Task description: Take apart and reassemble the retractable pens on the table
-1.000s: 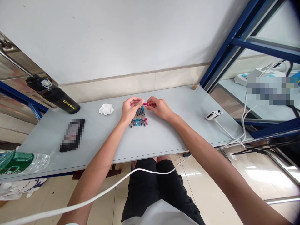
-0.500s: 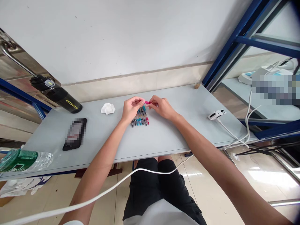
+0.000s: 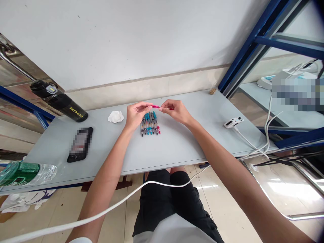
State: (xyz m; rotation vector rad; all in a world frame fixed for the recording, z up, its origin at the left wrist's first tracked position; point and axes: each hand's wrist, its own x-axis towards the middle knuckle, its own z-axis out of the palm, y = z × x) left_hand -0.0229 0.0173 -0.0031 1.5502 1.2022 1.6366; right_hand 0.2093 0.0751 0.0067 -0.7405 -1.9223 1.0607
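Note:
A slim pink pen (image 3: 155,106) is stretched level between my two hands above the table. My left hand (image 3: 135,114) pinches its left end between thumb and fingers. On the other side my right hand (image 3: 176,110) grips the right end, and a bit of pink shows again past the thumb. The fingers cover part of the pen. Just below, several grey and teal pens (image 3: 149,122) lie side by side in a row, tips toward me. A short pink-and-clear pen piece (image 3: 158,129) lies at the row's right end.
Crumpled white tissue (image 3: 115,116), a phone (image 3: 80,144), a black bottle (image 3: 64,104) and a green-labelled plastic bottle (image 3: 27,173) are on the left. A white clip-like device (image 3: 233,122) with a cable and a small cup (image 3: 212,90) are on the right. A white cable (image 3: 152,182) crosses before me.
My hands have moved slightly apart and up, with more of the pink pen showing between them. The row of pens beneath is more exposed.

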